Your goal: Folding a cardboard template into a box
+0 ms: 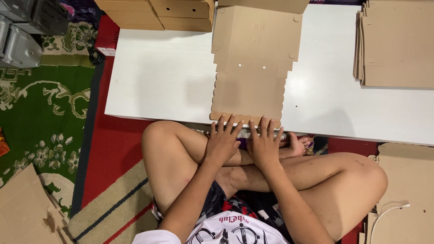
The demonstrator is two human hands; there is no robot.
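The flat box sheet [253, 68] is looking like dull brown cardboard, smooth and matt, and it is lying on a white table [158, 77] that is shining a little, while the rug [45, 113] is looking like soft, fuzzy cloth.

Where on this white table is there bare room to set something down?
Bare room lies on the white table left of the flat cardboard sheet, and between that sheet and the stack of flat cardboard. The near edge is crowded by the left hand and right hand.
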